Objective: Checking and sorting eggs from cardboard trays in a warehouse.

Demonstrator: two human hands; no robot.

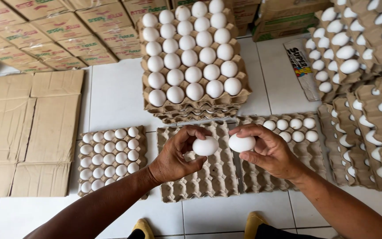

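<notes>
My left hand [177,157] holds a white egg [205,146] between thumb and fingers above an empty cardboard egg tray [208,177] on the white tiled floor. My right hand [268,150] grips a second white egg [241,143], close beside the first. Both eggs hover near the gap between the empty tray and a right-hand tray [266,177] that has several eggs in its far rows. A full stack of egg trays [191,104] stands just beyond my hands.
A small tray [143,146] full of eggs lies at the left. Flattened cardboard [27,132] covers the floor further left, cartons [58,31] line the back, and tall stacks of egg trays [363,110] crowd the right. A printed bag [303,71] lies by them.
</notes>
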